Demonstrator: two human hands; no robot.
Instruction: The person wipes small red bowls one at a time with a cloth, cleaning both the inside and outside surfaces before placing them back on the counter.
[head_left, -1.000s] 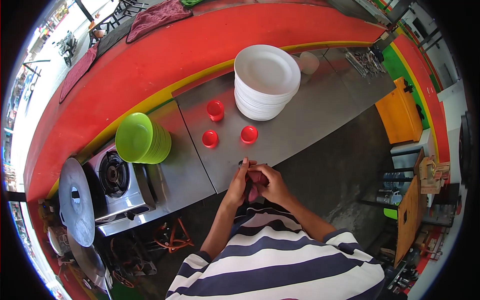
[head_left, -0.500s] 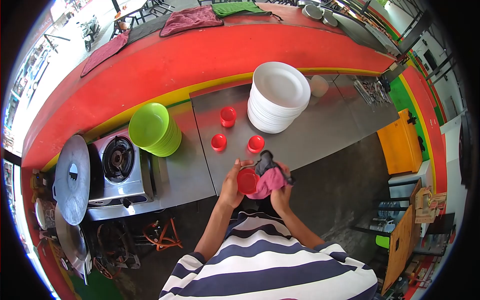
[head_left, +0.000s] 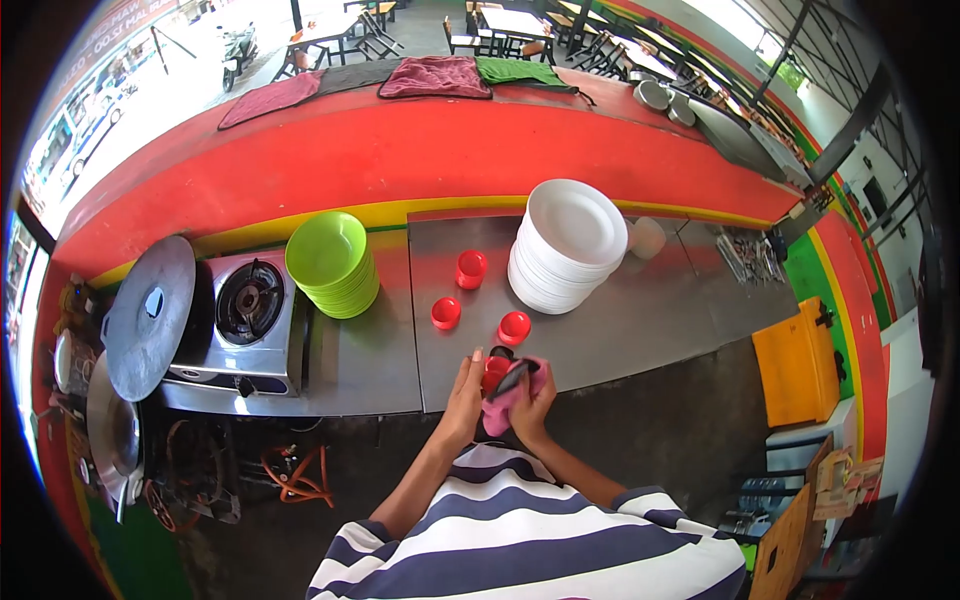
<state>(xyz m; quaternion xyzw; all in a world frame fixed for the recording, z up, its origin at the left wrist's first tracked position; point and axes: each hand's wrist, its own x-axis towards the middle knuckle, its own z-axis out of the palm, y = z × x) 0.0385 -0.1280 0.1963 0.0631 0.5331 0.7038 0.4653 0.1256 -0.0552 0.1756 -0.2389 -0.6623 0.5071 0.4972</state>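
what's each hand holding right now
Left hand: holding a red cup.
Right hand: holding a pink and dark cloth at the cup.

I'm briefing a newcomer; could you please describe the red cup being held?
Find the steel counter. At its near edge, the left hand holds the red cup beside a pink cloth. Unlike the counter's three red cups, it is held.

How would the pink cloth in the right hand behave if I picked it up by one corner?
The pink cloth would probably droop, since it looks bunched and folded against the right hand. It's likely light, as it looks like thin fabric. Rolling seems unlikely: it has no firm, round shape.
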